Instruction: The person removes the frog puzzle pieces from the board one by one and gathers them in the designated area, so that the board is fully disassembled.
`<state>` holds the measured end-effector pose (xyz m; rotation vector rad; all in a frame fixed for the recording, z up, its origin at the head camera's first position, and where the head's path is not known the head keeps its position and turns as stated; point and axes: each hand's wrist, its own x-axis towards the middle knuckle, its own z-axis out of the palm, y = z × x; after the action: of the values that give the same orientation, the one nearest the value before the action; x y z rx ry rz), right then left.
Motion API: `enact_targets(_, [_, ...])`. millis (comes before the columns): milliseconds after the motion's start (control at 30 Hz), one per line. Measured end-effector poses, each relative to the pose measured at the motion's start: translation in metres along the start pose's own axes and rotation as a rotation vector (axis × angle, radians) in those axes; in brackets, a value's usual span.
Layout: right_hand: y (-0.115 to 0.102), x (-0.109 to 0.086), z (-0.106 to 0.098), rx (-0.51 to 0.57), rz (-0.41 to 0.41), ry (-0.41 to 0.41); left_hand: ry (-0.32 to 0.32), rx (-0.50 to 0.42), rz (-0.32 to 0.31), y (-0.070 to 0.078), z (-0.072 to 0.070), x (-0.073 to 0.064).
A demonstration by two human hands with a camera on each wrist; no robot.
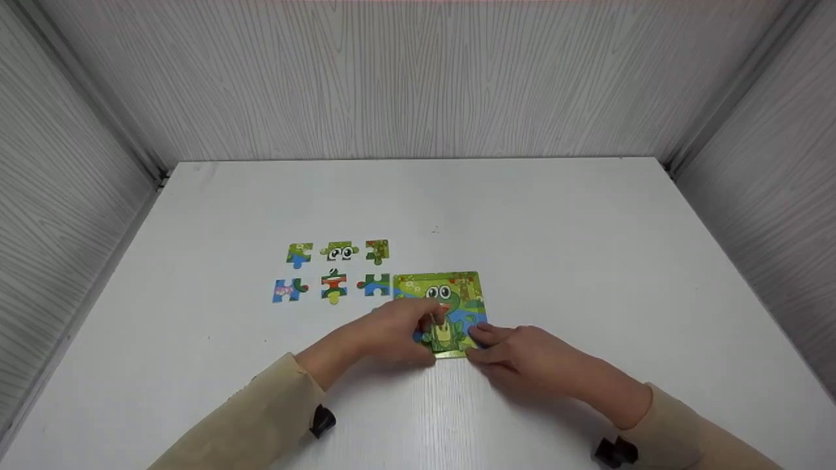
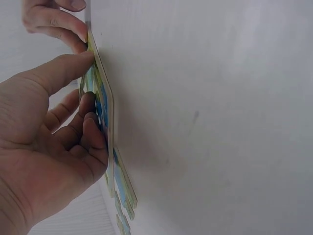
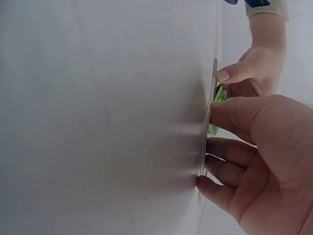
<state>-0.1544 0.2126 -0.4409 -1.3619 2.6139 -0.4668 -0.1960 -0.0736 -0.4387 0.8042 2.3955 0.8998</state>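
A frog jigsaw puzzle board (image 1: 482, 297) lies on the white table in the head view. My left hand (image 1: 395, 329) reaches over its lower left part and pinches a puzzle piece (image 1: 444, 334) with the frog's yellow belly and green legs. In the right wrist view that green puzzle piece (image 3: 214, 129) stands tilted up from the board. My right hand (image 1: 535, 359) grips the board's lower right corner, with fingertips on its right side and thumb at the front edge. The left fingers hide part of the piece and of the board.
Several loose puzzle pieces lie in two rows left of the board, among them one with the frog's eyes (image 1: 339, 252) and one with its red mouth (image 1: 334, 286). A wood-grain back wall (image 1: 418, 85) and side walls bound the white table (image 1: 588, 228).
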Motion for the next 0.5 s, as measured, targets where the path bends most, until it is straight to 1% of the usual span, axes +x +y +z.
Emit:
enact_targets(267, [0.0021, 0.0004, 0.0017, -0.001, -0.002, 0.005, 0.016, -0.006, 0.017, -0.0004, 0.0018, 0.0008])
enact_targets(500, [0.003, 0.0013, 0.0037, 0.009, 0.026, -0.009, 0.023, 0.01, 0.005, -0.0005, 0.0023, 0.0007])
